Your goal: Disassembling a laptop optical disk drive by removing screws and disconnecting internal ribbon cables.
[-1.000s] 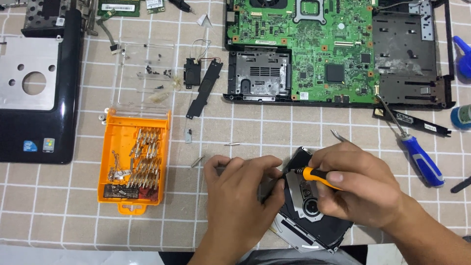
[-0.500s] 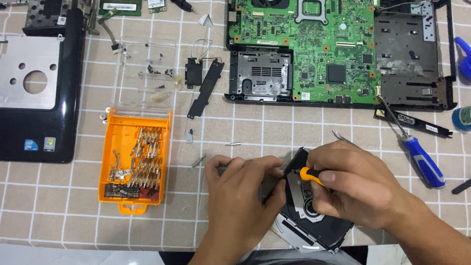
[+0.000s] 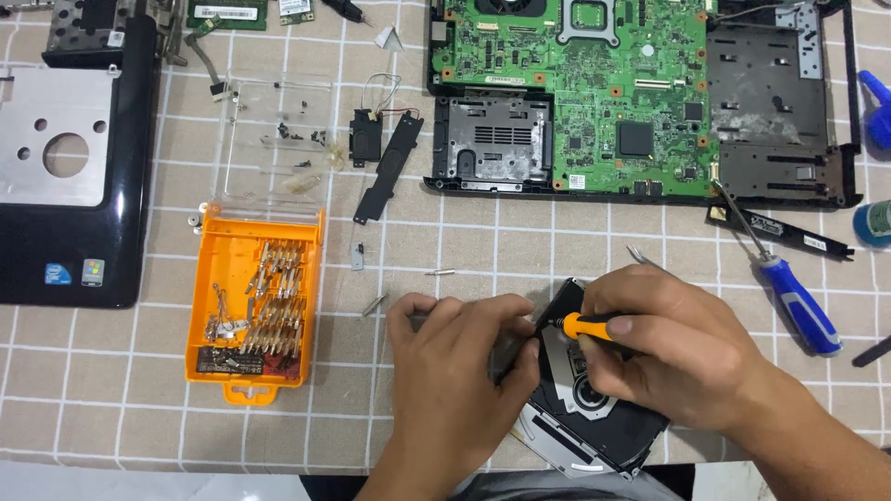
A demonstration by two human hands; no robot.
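Little changes: right hand point(image 3: 682, 357) still pinches the orange screwdriver point(image 3: 587, 326); left hand point(image 3: 459, 366) keeps gripping the disc drive point(image 3: 594, 413), lower centre.

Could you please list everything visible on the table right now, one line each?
optical drive: one, black and silver, near edge of the table under both hands
small screwdriver: one, orange handle, in the right hand, tip hidden at the drive
bit case: one, orange, open, left of the hands, its clear lid behind it
laptop base with circuit board: one, green board in black frame, top right
palm-rest cover: one, black and silver, far left
large screwdriver: one, blue handle, right
tablecloth: one, beige checked, under everything
left hand: one, steadying the drive
right hand: one, gripping the small screwdriver
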